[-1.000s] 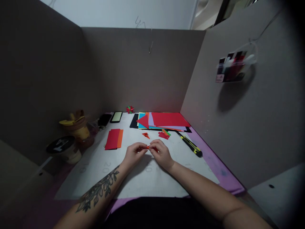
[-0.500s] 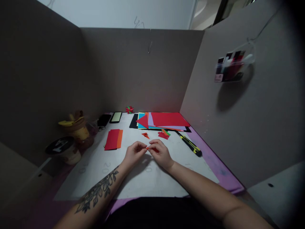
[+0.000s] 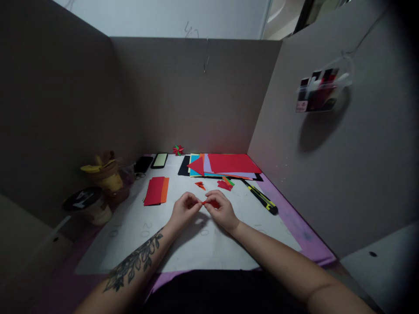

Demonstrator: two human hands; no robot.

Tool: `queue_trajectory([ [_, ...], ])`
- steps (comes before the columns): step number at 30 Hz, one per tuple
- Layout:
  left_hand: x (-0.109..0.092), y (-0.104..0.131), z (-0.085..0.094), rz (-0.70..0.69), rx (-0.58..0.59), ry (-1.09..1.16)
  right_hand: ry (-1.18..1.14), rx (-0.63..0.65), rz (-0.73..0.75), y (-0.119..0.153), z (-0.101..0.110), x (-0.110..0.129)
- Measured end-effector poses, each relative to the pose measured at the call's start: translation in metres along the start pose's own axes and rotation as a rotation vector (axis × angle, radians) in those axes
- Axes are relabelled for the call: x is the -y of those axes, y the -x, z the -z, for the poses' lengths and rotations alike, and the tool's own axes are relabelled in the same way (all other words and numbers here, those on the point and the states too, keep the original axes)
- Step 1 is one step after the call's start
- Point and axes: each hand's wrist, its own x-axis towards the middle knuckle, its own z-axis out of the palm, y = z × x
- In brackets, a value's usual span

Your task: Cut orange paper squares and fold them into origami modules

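Note:
Between my two hands is a small red piece of paper (image 3: 214, 203), partly hidden by the fingers. My left hand (image 3: 186, 209) pinches its left end between thumb and fingertips. On the other side my right hand (image 3: 222, 210) is closed around the rest of it. Just beyond the fingers lie small folded orange paper pieces (image 3: 200, 186). To their right sits a little pile of red, orange and green paper strips (image 3: 225, 184). A stack of red and orange paper rectangles (image 3: 155, 191) rests left of my hands.
Coloured sheets (image 3: 234, 164) are stacked at the back. A yellow-black utility knife (image 3: 262, 199) lies at the right. Two phones, one with a lit screen (image 3: 159, 161), and a red-green paper star (image 3: 178, 150) are at the back left. Lidded cup (image 3: 87, 205) and pot (image 3: 106, 174) stand left.
Both hands stay nearly in place, still holding the red paper. Slightly more of the red paper shows between the fingertips. The view has shifted very slightly.

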Motion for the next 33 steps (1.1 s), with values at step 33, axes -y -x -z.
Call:
queue_trajectory([
  [33,-0.007,0.000,-0.001,-0.036,0.009,-0.144,0.341,0.067,0.112,-0.005,0.003,-0.002],
])
